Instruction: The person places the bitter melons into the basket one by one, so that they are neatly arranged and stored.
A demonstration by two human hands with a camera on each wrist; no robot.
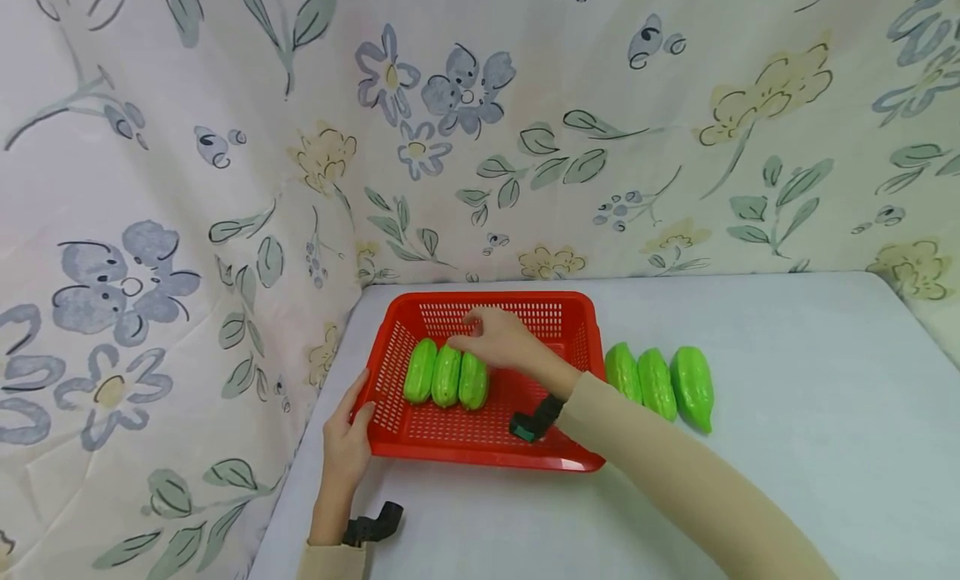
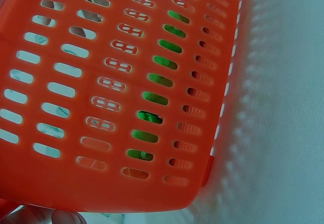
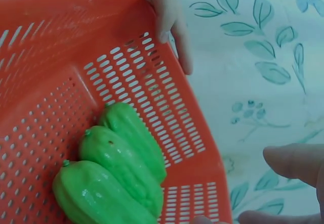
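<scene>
Green, glossy gourds [image 1: 446, 378] sit left in the red basket [image 1: 487, 457] and right of it, likely light, firm and slippery, best gripped mid-body. Empty, the right hand [image 1: 501, 338] hovers nearby, fingers parted; the left hand [image 1: 348, 438] pinches the basket's left edge.

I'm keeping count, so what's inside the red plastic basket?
Three green gourds, side by side. In the head view, the right hand and forearm cover part of the basket's floor, hiding anything beneath.
</scene>
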